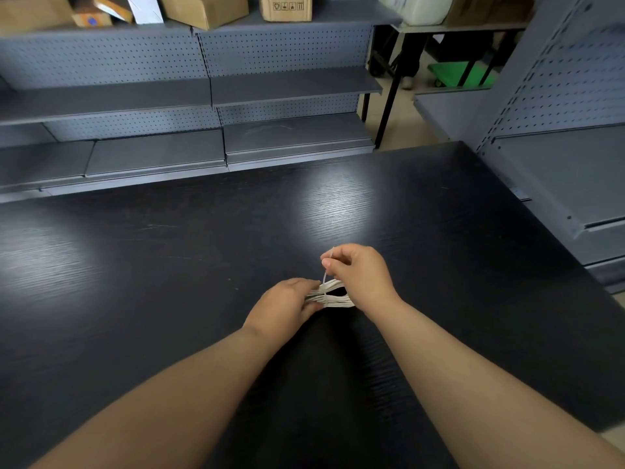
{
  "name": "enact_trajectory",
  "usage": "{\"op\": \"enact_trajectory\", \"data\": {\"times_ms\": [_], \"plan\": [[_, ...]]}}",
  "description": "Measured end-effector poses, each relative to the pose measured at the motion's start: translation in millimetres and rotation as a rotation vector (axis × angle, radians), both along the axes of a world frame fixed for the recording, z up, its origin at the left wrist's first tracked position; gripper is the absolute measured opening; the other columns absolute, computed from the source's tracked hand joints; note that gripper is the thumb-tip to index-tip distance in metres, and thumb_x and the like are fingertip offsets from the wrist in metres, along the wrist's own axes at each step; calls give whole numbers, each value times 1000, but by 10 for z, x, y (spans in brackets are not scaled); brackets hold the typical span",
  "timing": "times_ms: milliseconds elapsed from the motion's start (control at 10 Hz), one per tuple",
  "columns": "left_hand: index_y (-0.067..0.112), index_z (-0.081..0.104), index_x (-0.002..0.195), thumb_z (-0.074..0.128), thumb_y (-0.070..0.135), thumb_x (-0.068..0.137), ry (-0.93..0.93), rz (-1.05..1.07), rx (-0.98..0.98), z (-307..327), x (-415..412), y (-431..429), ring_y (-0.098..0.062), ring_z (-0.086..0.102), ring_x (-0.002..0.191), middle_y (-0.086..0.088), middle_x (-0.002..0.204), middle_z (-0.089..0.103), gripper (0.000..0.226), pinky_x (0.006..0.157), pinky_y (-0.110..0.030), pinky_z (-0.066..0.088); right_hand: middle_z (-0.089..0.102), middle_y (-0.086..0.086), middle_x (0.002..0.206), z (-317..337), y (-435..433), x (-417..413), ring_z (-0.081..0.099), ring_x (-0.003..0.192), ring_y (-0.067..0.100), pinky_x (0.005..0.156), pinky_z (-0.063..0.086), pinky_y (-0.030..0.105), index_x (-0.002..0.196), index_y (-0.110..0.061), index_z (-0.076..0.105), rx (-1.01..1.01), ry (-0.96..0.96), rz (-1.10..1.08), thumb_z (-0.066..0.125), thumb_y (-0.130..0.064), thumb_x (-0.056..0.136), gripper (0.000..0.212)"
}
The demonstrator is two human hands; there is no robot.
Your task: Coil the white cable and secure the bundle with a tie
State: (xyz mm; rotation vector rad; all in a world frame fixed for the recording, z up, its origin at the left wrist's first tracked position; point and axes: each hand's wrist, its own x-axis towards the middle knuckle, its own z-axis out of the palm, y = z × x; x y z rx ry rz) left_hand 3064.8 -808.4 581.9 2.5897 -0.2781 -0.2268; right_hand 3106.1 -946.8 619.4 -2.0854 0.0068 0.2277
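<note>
White cable [333,297], coiled into a flat, elongated bundle of several strands, set crosswise between the two hands over the black wood-grain counter [169,265], right of centre and towards the near side. Left end of the bundle gripped in the left hand [287,304], fingers curled round the strands, back of the hand turned up. Right end partly hidden under the heel of the right hand [358,272], with a dark gap between the strands just beside that wrist. Thin white tie [324,284] looped round the bundle close to the left fingertips, pinching the strands together at that spot, its free tail rising steeply from the loop. Tail pinched between thumb and forefinger of the right hand, above and slightly beyond the bundle, remaining fingers folded into the palm, tip of the tail poking out past the knuckles. Hard to tell whether touching the counter or held just above it. Both bare forearms stretched in from the near edge, converging on the bundle. Bright patches of reflected light on the counter beyond the hands and off to the left. Behind the counter, grey metal shelving [287,86] with perforated back panels; cardboard boxes [203,8] along the top shelf, one printed with handling symbols. More grey shelving at the right edge, and between the two units a green object [463,74] on the floor under a black-legged table.
</note>
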Motion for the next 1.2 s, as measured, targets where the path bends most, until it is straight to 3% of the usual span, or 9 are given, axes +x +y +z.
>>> {"op": "enact_trajectory", "data": {"times_ms": [600, 800, 900, 1000, 1100, 1200], "plan": [[18, 61, 120, 56, 28, 92, -3, 45, 19, 28, 3, -54, -15, 55, 114, 4, 121, 62, 30, 95, -29, 44, 66, -5, 77, 114, 37, -68, 64, 79, 12, 79, 52, 25, 87, -11, 73, -23, -54, -17, 64, -10, 86, 10], [18, 60, 120, 55, 32, 92, 4, 7, 61, 18, 29, -28, -17, 56, 113, 1, 120, 63, 32, 95, -28, 43, 71, 2, 98, 165, -6, -34, 63, 90, 13, 89, 51, 30, 99, -10, 72, -45, -31, -4, 64, -13, 87, 15], [21, 55, 127, 52, 38, 92, -14, -64, 169, 39, 64, 28, -18, 52, 120, 0, 124, 61, 39, 101, -28, 38, 65, 4, 121, 320, -88, 91, 60, 110, 15, 101, 43, 30, 123, -11, 60, -108, 30, 62, 67, -16, 85, 39], [26, 38, 141, 46, 45, 93, 40, -136, 307, 144, 49, 70, -17, 31, 139, 3, 147, 40, 52, 113, -29, 25, 62, 5, 124, 563, -245, 140, 59, 110, 15, 99, 44, 30, 128, -12, 56, -83, 14, 30, 69, -18, 84, 47], [25, 28, 146, 45, 44, 94, 118, -99, 388, 341, 26, 139, -21, 30, 139, 1, 151, 34, 58, 112, -35, 27, 64, 5, 119, 983, -465, 128, 59, 97, 13, 93, 47, 30, 124, -13, 59, -61, -52, -17, 67, -21, 85, 41], [20, 55, 125, 44, 40, 94, 84, -38, 450, 610, 92, 256, -24, 50, 119, -3, 130, 55, 39, 96, -36, 39, 67, 3, 109, 1639, -691, -44, 60, 88, 12, 86, 49, 28, 117, -14, 61, 53, -152, -19, 61, -19, 89, 29]]}}
